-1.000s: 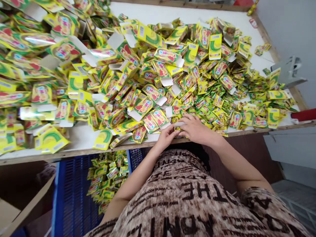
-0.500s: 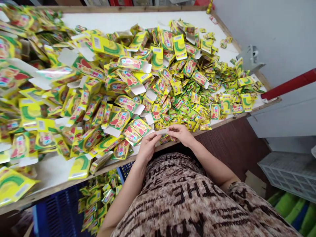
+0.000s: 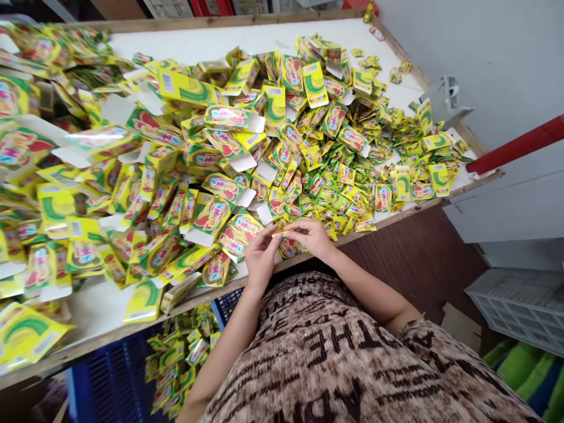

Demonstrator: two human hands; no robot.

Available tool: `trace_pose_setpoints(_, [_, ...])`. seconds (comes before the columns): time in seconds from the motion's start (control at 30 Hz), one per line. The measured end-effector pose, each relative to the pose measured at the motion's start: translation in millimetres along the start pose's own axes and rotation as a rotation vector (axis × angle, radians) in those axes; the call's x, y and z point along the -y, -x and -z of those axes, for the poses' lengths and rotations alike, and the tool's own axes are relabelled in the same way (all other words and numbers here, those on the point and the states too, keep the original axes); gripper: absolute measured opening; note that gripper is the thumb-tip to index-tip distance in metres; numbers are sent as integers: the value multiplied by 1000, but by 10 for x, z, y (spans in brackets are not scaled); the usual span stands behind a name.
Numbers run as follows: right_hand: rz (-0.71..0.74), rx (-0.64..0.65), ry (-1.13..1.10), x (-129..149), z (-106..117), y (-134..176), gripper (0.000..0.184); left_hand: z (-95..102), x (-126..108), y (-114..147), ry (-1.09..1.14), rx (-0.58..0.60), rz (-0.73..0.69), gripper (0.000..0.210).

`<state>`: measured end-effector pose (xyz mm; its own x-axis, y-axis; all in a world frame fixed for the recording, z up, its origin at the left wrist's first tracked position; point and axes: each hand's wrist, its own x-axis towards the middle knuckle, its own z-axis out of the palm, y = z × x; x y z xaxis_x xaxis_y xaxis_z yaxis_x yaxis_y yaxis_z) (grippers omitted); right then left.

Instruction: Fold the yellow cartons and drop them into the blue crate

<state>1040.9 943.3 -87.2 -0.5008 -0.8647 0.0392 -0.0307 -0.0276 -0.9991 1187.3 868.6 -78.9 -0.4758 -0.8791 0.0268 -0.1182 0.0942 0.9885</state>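
At the table's near edge, my left hand [image 3: 261,257] and my right hand [image 3: 316,239] pinch one small yellow carton [image 3: 282,234] between them. Only a thin yellow strip of it shows; the fingers hide the rest. Just left of my left hand lie printed fruit cartons [image 3: 240,232], yellow and green with colourful lettering. Beyond my fingers spreads a heap of small yellow-green sachets [image 3: 328,197]. Another carton [image 3: 291,248] lies partly hidden below my right fingers.
Piles of cartons, some with white flaps raised [image 3: 165,141], cover the left of the white, wood-edged table [image 3: 185,40]. Beneath it stands a blue crate [image 3: 110,376] beside more filled cartons or packs [image 3: 180,358]. A red pole [image 3: 520,144] juts in at right, above a grey crate [image 3: 520,305].
A pale flap showed between my fingers before; now a yellow edge of the carton faces up. My hands have drawn closer together, the right one shifting slightly left.
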Motion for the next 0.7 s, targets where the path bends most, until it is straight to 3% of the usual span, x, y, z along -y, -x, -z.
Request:
trace_pose_setpoints(0.3, [-116, 26, -97, -6, -17, -82, 32, 129, -76, -148, -72, 164, -147, 17])
trace_pose_setpoints(0.47, [-197, 126, -76, 52, 31, -174, 30, 137, -94, -172, -98, 176, -210, 13])
trace_pose_setpoints(0.7, [51, 27, 58, 61, 39, -86, 15, 154, -13, -124, -173, 174, -289, 16])
